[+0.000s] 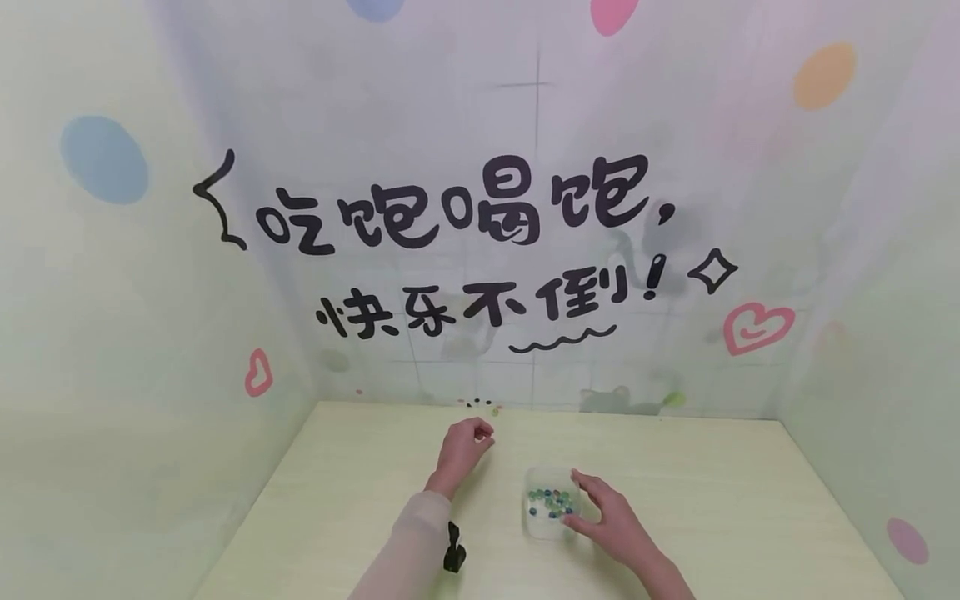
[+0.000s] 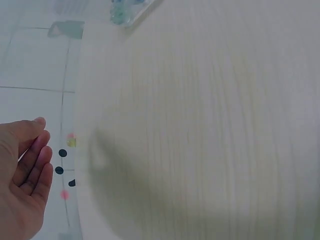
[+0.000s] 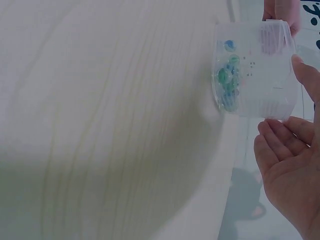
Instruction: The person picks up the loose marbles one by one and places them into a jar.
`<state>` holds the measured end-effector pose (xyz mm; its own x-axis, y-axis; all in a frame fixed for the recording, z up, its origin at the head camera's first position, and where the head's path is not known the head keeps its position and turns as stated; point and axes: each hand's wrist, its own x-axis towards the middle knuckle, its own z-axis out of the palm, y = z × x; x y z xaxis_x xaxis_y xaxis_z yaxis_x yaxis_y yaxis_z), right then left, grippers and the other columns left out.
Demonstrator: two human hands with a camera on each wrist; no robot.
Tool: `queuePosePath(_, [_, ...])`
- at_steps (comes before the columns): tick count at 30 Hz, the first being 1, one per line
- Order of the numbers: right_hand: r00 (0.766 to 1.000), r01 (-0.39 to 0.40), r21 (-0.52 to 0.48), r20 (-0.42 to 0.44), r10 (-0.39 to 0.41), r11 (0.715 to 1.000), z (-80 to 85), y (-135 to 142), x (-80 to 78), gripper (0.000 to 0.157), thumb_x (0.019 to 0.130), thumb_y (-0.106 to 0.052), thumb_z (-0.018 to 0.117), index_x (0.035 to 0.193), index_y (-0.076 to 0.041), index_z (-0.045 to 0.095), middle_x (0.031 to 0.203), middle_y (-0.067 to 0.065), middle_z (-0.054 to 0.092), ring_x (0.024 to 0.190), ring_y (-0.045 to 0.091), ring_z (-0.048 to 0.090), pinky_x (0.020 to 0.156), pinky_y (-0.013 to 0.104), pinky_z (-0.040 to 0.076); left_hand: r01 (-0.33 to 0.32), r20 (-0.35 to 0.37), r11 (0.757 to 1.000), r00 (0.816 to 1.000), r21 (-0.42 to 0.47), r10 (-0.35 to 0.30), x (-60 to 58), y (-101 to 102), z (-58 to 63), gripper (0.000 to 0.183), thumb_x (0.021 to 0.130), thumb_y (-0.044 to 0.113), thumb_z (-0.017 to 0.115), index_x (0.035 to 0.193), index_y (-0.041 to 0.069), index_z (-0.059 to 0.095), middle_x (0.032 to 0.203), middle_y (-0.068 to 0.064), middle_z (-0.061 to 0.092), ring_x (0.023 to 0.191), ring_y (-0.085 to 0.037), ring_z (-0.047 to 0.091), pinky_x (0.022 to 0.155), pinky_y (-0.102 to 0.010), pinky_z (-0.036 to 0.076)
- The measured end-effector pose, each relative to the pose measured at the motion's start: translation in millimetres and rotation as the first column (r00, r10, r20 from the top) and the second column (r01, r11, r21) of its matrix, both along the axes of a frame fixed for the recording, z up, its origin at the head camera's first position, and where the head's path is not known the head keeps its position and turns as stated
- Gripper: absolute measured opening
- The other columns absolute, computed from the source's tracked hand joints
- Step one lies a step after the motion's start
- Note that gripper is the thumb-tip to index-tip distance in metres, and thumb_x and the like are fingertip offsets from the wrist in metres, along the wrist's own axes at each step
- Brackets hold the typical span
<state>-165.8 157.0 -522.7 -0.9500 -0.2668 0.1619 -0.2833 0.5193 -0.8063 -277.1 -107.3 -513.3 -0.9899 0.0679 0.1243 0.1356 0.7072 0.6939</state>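
Note:
A clear plastic container (image 1: pixel 543 531) stands on the table to the right of my left hand. Several green and blue glass marbles (image 1: pixel 553 500) lie in it. Beside the container's right side, my right hand (image 1: pixel 618 525) has its thumb and fingers spread, the thumb at the near part of the wall. In the right wrist view, that hand's fingertips are close to the container (image 3: pixel 265 95); whether they touch it I cannot tell. My left hand (image 1: pixel 461 450) is farther back, above the table, its fingers loosely bent and thumb near the index finger. Nothing shows between them.
The pale wood-grain table (image 1: pixel 337 508) meets a printed back wall (image 1: pixel 450 350) with black writing and coloured spots. Side walls (image 1: pixel 112 400) close in left and right. A small black fitting (image 1: pixel 453 550) is beside the left wrist.

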Motion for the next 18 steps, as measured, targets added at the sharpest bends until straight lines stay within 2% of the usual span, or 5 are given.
queuePosePath(5, [1.0, -0.015, 0.007, -0.005, 0.015, 1.0, -2.7, 3, -3.1, 0.075, 0.084, -0.027, 0.08, 0.141, 0.008, 0.047, 0.139, 0.026, 0.055, 0.128, 0.045, 0.053, 0.106, 0.053, 0.045, -0.063, 0.016, 0.998, 0.998, -0.02, 0.063, -17.5, 2, -4.3, 0.011, 0.087, 0.008, 0.074, 0.098, 0.006, 0.072, 0.093, -0.005, 0.072, 0.089, -0.02, 0.065, 0.079, -0.037, 0.056])
queuePosePath(11, [1.0, -0.021, 0.019, 0.021, 0.021, 1.0, -5.4, 4, -0.3, 0.075, 0.084, -0.029, 0.079, 0.142, 0.007, 0.046, 0.139, 0.025, 0.055, 0.128, 0.046, 0.053, 0.104, 0.054, 0.046, -0.066, 0.041, 0.996, 0.997, -0.057, 0.069, -31.5, 5, -11.4, 0.015, 0.088, 0.009, 0.073, 0.103, 0.005, 0.072, 0.098, -0.007, 0.073, 0.093, -0.022, 0.067, 0.08, -0.037, 0.058])
queuePosePath(18, [0.999, -0.01, 0.025, 0.045, 0.009, 1.0, -2.3, 4, -3.6, 0.073, 0.086, -0.027, 0.078, 0.144, 0.004, 0.046, 0.14, 0.024, 0.055, 0.128, 0.045, 0.053, 0.103, 0.056, 0.047, -0.067, 0.027, 0.992, 0.997, -0.106, 0.071, -50.9, 11, -9.3, 0.021, 0.089, 0.006, 0.072, 0.109, 0.003, 0.071, 0.105, -0.011, 0.072, 0.094, -0.026, 0.068, 0.08, -0.04, 0.058])
